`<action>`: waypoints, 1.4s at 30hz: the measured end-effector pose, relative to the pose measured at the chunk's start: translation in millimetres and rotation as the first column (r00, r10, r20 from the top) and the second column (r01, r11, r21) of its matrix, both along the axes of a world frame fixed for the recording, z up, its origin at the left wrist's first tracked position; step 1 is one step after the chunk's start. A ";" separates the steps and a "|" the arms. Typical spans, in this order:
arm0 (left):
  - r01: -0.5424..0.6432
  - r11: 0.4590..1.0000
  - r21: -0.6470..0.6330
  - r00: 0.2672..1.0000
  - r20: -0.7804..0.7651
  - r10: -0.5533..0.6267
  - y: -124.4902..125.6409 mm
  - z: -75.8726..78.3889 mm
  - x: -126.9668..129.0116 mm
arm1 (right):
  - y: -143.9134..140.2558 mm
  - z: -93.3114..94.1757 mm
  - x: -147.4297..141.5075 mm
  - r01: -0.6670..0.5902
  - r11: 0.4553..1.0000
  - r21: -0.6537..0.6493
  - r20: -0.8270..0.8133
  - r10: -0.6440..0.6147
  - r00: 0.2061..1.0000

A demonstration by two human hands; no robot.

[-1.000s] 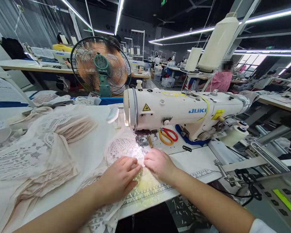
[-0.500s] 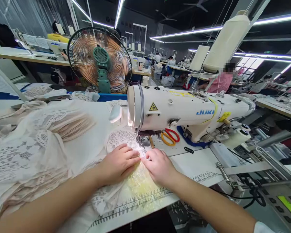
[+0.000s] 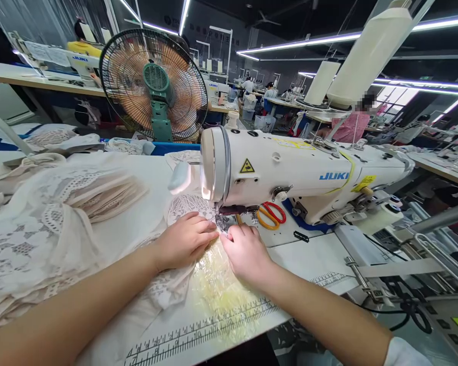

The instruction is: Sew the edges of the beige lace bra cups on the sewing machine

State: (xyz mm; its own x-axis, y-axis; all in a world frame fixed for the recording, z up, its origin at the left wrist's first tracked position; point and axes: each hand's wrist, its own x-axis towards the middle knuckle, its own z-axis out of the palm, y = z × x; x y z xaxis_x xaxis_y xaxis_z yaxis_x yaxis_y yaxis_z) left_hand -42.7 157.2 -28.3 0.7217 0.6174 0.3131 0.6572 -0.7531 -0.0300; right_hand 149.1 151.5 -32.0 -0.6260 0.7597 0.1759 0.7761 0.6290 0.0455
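nearest, at 6 o'clock, a printed ruler strip (image 3: 198, 333) runs along the front edge of the white table (image 3: 313, 259). just above it lies a pale yellow, crinkled sheer piece (image 3: 217, 284), spreading from the hands toward that edge. the left hand (image 3: 185, 241) lies flat, palm down, on the lace piece (image 3: 187, 209) at about 9 o'clock of the needle area, fingers held close together and pointing toward the presser foot (image 3: 222, 222). the right hand (image 3: 246, 251) rests at 5 o'clock of the foot, fingers curled and pressed down on the fabric edge right beside the foot; whether the tips pinch anything cannot be told. the two hands almost touch. the lace lies under the foot and spreads toward 10 o'clock. at 3 o'clock of the foot, orange-and-red scissors (image 3: 270, 214) lie on the machine bed. above sits the white sewing machine (image 3: 297, 173). at 9 o'clock a heap of lace pieces (image 3: 61, 213) covers the table. farther, at 11 o'clock, stands a green fan (image 3: 154, 84); at 1 o'clock, thread cones (image 3: 366, 56).
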 end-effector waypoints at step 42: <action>-0.443 0.820 -0.363 0.841 0.149 0.520 -20.7 36.4 17.8 | -65.8 3.1 -4.0 -0.194 0.814 -0.548 -0.679 -0.297 0.671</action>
State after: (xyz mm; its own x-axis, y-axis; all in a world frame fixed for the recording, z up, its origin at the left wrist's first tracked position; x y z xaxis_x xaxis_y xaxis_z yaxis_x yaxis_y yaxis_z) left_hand -24.9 136.4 8.0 0.2359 0.9565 0.1716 0.8958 -0.2825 0.3432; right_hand 145.1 85.7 -28.8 -0.4415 0.8922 0.0951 0.4311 0.3038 -0.8496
